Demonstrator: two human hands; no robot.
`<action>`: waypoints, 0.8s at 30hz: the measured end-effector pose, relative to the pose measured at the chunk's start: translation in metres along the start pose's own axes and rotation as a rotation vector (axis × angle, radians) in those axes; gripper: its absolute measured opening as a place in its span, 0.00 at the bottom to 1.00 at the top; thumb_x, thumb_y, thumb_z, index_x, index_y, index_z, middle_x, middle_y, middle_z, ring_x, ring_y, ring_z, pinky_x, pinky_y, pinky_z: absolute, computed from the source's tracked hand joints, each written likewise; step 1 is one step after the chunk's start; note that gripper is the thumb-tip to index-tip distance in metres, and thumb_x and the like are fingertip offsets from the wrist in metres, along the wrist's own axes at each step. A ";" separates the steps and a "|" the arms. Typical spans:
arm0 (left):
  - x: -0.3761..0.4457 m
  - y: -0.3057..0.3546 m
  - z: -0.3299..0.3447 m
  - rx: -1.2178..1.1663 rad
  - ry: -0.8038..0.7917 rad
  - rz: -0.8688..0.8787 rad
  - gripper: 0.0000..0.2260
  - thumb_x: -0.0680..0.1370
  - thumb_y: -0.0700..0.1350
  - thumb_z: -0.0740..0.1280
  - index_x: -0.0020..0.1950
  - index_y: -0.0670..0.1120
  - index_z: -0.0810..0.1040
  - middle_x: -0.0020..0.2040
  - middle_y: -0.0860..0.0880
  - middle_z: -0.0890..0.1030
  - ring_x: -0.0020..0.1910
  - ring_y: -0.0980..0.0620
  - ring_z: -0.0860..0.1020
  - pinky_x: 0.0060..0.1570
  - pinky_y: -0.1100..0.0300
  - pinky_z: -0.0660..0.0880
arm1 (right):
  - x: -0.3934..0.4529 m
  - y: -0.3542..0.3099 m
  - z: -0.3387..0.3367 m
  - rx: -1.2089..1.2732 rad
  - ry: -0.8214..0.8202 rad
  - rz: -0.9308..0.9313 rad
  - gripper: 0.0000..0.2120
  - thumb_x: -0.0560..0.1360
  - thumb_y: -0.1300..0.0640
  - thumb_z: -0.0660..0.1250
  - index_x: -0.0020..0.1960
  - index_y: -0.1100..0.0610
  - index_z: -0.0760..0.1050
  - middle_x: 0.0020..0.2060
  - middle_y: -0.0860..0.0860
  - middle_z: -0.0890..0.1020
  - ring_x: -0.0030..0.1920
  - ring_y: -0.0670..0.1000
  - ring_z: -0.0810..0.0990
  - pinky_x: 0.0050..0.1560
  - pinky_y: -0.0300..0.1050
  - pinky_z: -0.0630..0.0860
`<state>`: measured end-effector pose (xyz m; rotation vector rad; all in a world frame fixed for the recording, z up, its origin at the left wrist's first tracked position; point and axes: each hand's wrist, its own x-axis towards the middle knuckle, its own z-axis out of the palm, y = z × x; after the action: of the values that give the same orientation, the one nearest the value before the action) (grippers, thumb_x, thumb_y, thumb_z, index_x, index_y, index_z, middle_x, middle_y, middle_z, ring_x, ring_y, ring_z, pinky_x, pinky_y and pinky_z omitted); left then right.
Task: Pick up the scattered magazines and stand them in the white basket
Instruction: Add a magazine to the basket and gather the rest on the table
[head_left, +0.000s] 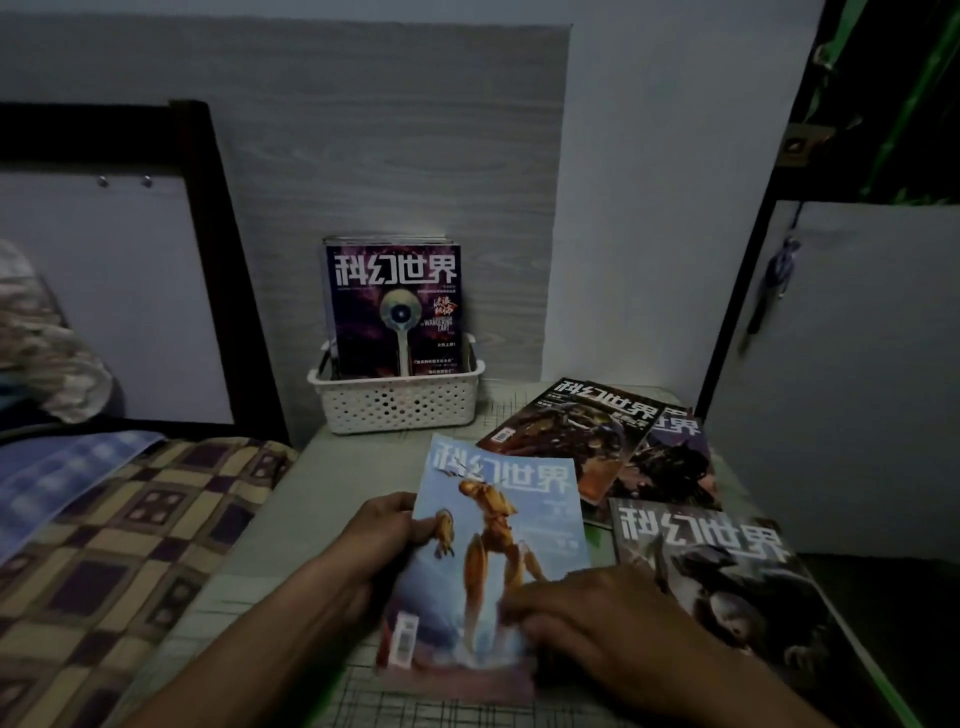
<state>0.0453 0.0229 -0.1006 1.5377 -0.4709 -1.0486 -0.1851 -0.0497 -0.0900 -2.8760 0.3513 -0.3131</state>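
Note:
A light-blue magazine (498, 525) with an orange robot on its cover lies near the table's front. My left hand (387, 535) grips its left edge, thumb on the cover. My right hand (587, 623) holds its lower right corner, blurred. The white basket (397, 402) stands at the back of the table against the wall, with several magazines upright in it; the front one has a purple cover (397, 306). Three more magazines lie flat on the right: a dark one with an orange corner (571, 431), one partly under it (675, 457), and a grey one (727, 571).
A bed with a checked quilt (130, 525) borders the table (322, 499) on the left. A dark bed frame (208, 208) rises behind it. A white cabinet door (841, 374) stands close on the right.

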 end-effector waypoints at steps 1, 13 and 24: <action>-0.004 -0.002 0.000 -0.002 -0.006 0.027 0.08 0.78 0.33 0.65 0.55 0.41 0.79 0.42 0.38 0.86 0.38 0.39 0.85 0.37 0.51 0.82 | -0.001 0.007 0.002 0.163 0.005 0.118 0.17 0.80 0.37 0.53 0.68 0.30 0.65 0.59 0.38 0.81 0.49 0.42 0.82 0.49 0.41 0.79; -0.024 0.085 -0.050 0.035 0.179 0.882 0.08 0.79 0.45 0.66 0.52 0.57 0.82 0.48 0.56 0.86 0.46 0.59 0.84 0.39 0.67 0.80 | 0.095 0.014 -0.052 1.026 0.686 0.439 0.06 0.81 0.59 0.63 0.53 0.52 0.77 0.29 0.48 0.82 0.27 0.46 0.78 0.25 0.38 0.74; 0.030 0.046 -0.108 0.387 0.324 0.744 0.09 0.79 0.39 0.66 0.56 0.50 0.81 0.47 0.56 0.83 0.47 0.57 0.82 0.35 0.69 0.78 | 0.142 0.018 0.005 0.811 0.628 0.493 0.07 0.79 0.56 0.66 0.53 0.50 0.83 0.47 0.46 0.86 0.46 0.45 0.85 0.43 0.45 0.83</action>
<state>0.1609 0.0494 -0.0753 1.6224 -0.9580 -0.1313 -0.0534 -0.1025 -0.0732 -1.7784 0.7939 -0.9861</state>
